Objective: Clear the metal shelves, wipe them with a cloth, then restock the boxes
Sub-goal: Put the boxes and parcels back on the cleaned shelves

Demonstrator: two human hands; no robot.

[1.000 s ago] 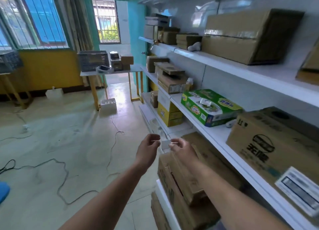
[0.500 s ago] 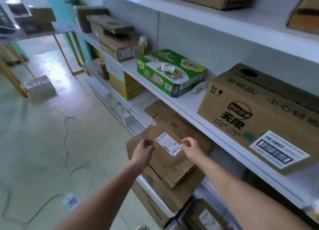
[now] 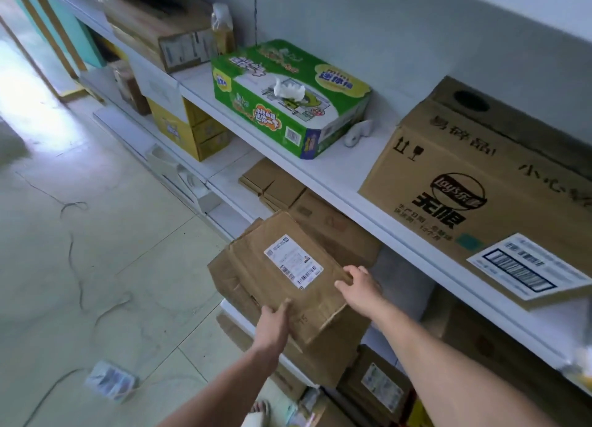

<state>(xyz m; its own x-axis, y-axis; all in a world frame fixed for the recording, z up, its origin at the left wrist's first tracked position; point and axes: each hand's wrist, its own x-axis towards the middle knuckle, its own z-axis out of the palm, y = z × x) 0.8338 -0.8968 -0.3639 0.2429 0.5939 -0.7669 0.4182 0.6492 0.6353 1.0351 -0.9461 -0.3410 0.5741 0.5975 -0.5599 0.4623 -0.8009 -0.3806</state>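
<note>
1. Gripping one flat brown box (image 3: 253, 276) are two bare hands. The left grip (image 3: 274, 322) clasps its near edge with the thumb on top, and the right grip (image 3: 360, 289) curls its fingers over the right-hand corner.
2. The brown box sits at the front of the lower shelf (image 3: 230, 183), jutting past the edge above a larger box (image 3: 323, 365). Whether the two touch cannot be told.
3. Its long axis runs roughly along the shelf front, from far left to near right. The broad face is up and carries one white shipping label (image 3: 293, 261), aligned the same way.
4. On the middle shelf (image 3: 333, 173) stand one green tissue pack (image 3: 288, 100) and one Lay's carton (image 3: 464, 176), apart from each other. One small white object (image 3: 358, 133) lies between them, just beside the pack.
5. The carton bears one barcode label (image 3: 525, 266) on its front.
6. Behind the held box lies a low stack of folded cardboard (image 3: 272, 186). Farther left stands a pile of yellow boxes (image 3: 189, 128).
7. On the floor (image 3: 112, 250) lie thin cables (image 3: 73, 208) and one small paper packet (image 3: 110, 383).
</note>
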